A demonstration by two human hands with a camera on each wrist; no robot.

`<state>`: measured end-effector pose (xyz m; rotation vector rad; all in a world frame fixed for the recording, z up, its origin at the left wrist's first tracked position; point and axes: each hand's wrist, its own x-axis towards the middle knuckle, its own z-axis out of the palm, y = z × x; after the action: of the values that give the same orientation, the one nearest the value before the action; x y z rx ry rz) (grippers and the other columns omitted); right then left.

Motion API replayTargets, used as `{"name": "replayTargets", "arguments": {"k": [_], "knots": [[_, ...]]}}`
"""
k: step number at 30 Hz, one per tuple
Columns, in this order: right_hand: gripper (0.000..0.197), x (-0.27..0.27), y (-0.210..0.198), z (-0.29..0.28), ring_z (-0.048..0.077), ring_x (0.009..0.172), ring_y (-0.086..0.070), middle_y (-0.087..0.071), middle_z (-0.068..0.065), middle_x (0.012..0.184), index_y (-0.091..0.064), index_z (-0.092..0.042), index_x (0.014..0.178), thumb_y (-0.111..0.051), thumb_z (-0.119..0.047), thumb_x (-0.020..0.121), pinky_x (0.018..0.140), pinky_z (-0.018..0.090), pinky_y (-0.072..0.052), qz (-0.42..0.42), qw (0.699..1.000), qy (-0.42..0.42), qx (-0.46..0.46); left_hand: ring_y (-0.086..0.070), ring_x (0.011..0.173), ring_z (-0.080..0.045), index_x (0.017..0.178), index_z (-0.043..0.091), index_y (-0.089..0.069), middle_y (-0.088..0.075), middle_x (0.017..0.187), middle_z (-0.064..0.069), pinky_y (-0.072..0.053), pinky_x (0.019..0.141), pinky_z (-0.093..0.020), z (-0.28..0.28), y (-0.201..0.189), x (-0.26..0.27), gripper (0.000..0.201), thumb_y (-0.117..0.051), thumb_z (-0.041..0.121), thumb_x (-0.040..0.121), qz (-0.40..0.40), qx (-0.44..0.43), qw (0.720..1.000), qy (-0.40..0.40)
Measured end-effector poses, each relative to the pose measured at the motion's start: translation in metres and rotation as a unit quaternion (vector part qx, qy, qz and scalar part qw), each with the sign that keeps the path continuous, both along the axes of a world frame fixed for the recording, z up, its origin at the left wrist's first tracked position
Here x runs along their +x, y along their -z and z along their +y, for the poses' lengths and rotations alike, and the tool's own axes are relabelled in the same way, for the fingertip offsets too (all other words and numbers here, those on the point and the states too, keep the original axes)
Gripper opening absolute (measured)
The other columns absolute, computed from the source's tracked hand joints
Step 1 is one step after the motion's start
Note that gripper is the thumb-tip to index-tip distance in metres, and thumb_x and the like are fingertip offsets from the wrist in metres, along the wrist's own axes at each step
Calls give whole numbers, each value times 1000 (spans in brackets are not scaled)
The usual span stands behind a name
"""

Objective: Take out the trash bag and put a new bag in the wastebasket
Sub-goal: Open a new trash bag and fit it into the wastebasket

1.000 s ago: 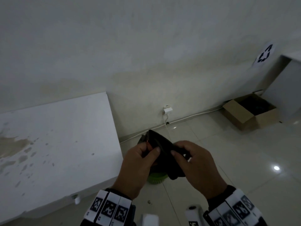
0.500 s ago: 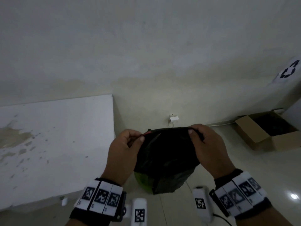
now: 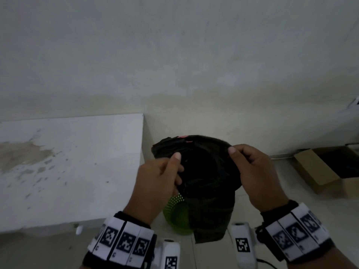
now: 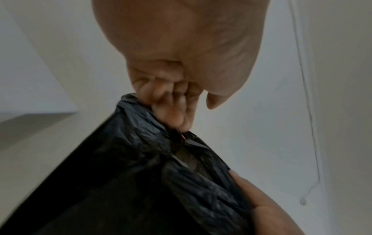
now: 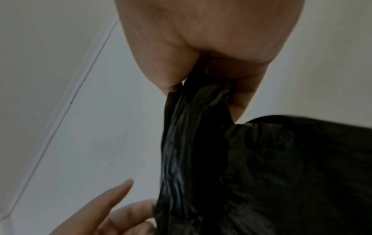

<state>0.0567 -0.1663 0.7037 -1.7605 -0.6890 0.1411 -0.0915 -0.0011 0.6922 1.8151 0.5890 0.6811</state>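
Black plastic fills the middle of the head view: a black trash bag (image 3: pixel 206 177) hangs in the air, its mouth pulled apart between two hands. The left hand (image 3: pixel 157 183) pinches the near-left edge of the rim between thumb and curled fingers, and the right hand (image 3: pixel 256 171) pinches the right edge the same way. A bit of red drawstring (image 3: pixel 183 136) shows at the far rim. The bag's lower end hangs over a green mesh wastebasket (image 3: pixel 177 216) standing on the pale tiled floor (image 3: pixel 252 202) below, covering its right side. A white table (image 3: pixel 68 167) with stains on its top stands to the left against the wall, and an open cardboard box (image 3: pixel 322 167) sits on the floor to the right. Both wrists wear bands with black-and-white markers.

From the left wrist, the left hand (image 4: pixel 181 63) has its fingers (image 4: pixel 171 111) bunched tight on a gathered fold of the trash bag (image 4: pixel 130 182), with a speck of red at the pinch. Part of the right hand (image 4: pixel 269 211) shows at the lower right, touching the plastic. A thin cord (image 4: pixel 308 111) hangs down the wall.

From the right wrist, the right hand (image 5: pixel 211 47) clamps a crumpled strip of the trash bag (image 5: pixel 261 174) between thumb and fingers, the plastic hanging straight down from the grip. The left hand (image 5: pixel 116 213) appears at the lower left, one finger extended and others against the bag's edge.
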Motion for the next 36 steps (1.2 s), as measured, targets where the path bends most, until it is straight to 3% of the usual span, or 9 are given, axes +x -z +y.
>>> {"name": "replayTargets", "arguments": {"k": [3, 7, 11, 14, 16, 21, 26, 31, 36], "knots": [[14, -16, 3, 2, 3, 75, -67, -71, -11, 81, -73, -26, 89, -62, -21, 95, 62, 13, -48, 2, 992, -119, -29, -74, 83, -21, 99, 8, -76, -78, 87, -6, -57, 68, -25, -8, 2, 5, 57, -48, 57, 89, 17, -146, 987, 62], [12, -26, 18, -3, 11, 107, -66, -71, -11, 110, -77, -19, 89, -68, -26, 84, 90, 21, -52, -53, 972, -227, -36, -74, 100, -19, 109, 18, -76, -79, 102, -2, -59, 84, -33, -8, 3, 10, 25, -56, 31, 101, -6, -248, 966, 67], [24, -25, 24, -7, 17, 105, -68, -72, 0, 110, -74, -11, 80, -68, -34, 83, 91, 32, -53, 32, 965, -260, 3, -74, 88, -24, 95, 11, -76, -79, 89, -6, -61, 84, -41, -7, 12, 13, 12, -66, 17, 95, -6, -136, 990, 45], [52, -20, 22, -3, 35, 94, -69, -70, 18, 99, -68, -12, 89, -67, -63, 77, 85, 50, -56, 121, 971, -205, 5, -67, 65, -18, 74, 13, -69, -72, 69, 0, -57, 64, -29, -13, 10, 13, 16, -80, 19, 83, -2, -71, 995, 65], [56, -18, 18, 2, 34, 97, -69, -71, 13, 102, -67, -21, 102, -67, -68, 73, 86, 53, -57, 165, 974, -153, -1, -64, 64, -13, 68, 19, -66, -67, 66, 4, -53, 63, -25, -19, 10, 14, 21, -85, 19, 77, 11, -24, 994, 105], [16, -16, 12, 11, 10, 85, -72, -75, -8, 93, -74, -28, 104, -71, -24, 89, 78, 27, -58, 58, 986, -133, -87, -60, 72, -17, 70, 2, -61, -59, 76, 1, -52, 63, -26, -23, 21, 21, 47, -91, 36, 62, 39, 72, 985, 154], [21, -2, 22, 6, 12, 80, -73, -78, -3, 83, -76, -21, 88, -65, -4, 90, 77, 33, -59, 80, 991, -90, -56, -56, 69, -19, 63, 1, -50, -57, 75, -8, -48, 63, -29, -22, 20, 16, 59, -82, 51, 66, 21, 49, 986, 155], [20, 36, 26, 1, 24, 77, -69, -73, 8, 82, -69, -17, 84, -59, -1, 91, 74, 41, -58, 132, 991, 20, 9, -42, 51, -4, 58, 20, -43, -47, 51, 8, -36, 52, -25, 7, 8, 15, 45, -70, 39, 89, 19, 74, 996, -55], [16, 71, 6, -6, 19, 73, -67, -70, 8, 81, -65, -11, 88, -55, 1, 94, 63, 28, -58, 150, 987, 33, 48, -47, 58, -15, 72, 6, -54, -53, 63, -4, -37, 54, -24, 51, -8, 17, 42, -63, 39, 96, 2, 75, 982, -172]]}}
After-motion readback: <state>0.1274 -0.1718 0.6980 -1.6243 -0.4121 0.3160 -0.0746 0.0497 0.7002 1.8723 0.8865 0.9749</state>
